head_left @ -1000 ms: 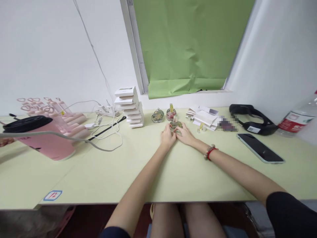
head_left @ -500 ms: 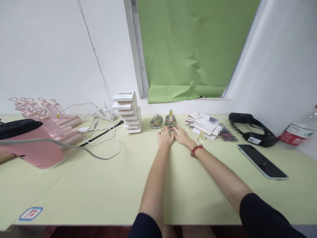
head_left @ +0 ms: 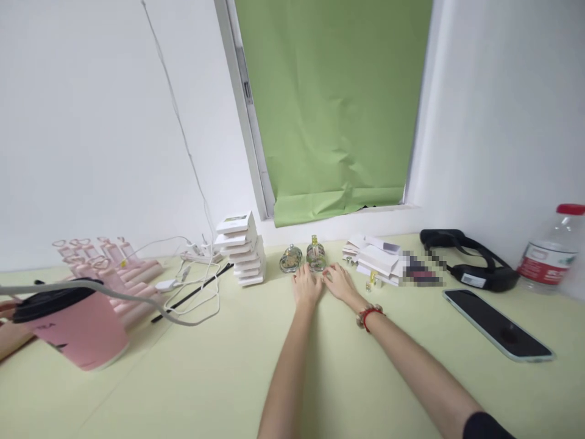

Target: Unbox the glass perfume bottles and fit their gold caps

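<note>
Near the back of the table stands a clear glass perfume bottle (head_left: 315,256) with a yellowish neck. My left hand (head_left: 306,285) rests palm down just in front of it, fingers stretched out towards its base. To the right, my right hand (head_left: 340,281) lies with fingers apart and slightly bent, its tips close to the bottle's right side; contact cannot be made out. A second, rounder glass bottle (head_left: 291,259) is just left of the first. Right of my right hand lies a small yellow and clear cap-like piece (head_left: 373,280).
A stack of white boxes (head_left: 242,250) stands left; opened white cartons (head_left: 379,256) lie right. Further right are a black headset (head_left: 484,274), a phone (head_left: 496,323) and a water bottle (head_left: 548,259). At left are a pink cup (head_left: 82,332), pink tubes (head_left: 137,292), cables and another person's hand (head_left: 7,310).
The view has tilted up, so everything sits lower in it. My right hand has drawn slightly apart from my left, and both are a little back from the bottle.
</note>
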Tool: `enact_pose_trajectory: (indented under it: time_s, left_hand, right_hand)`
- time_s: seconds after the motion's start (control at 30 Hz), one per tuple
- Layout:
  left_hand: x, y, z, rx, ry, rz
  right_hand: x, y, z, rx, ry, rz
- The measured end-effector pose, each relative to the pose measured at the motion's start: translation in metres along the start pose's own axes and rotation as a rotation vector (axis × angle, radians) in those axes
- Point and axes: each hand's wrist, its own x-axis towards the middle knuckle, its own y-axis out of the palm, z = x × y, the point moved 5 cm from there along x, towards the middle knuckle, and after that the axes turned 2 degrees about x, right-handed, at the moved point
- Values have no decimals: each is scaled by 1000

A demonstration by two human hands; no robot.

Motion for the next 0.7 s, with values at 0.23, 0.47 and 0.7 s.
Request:
enact_pose_trajectory:
  time_s: [0.23, 0.47, 0.7]
  left_hand:
    - [3, -13, 25, 30, -172, -182]
    - [23, -6, 45, 47, -154, -157]
    - [40, -8, 67, -152, -300, -93]
  right_hand:
    - [-42, -9, 17, 113, -101, 138]
    - [-108, -42, 8, 429, -138, 334]
    - [-114, -55, -10, 291, -40, 328]
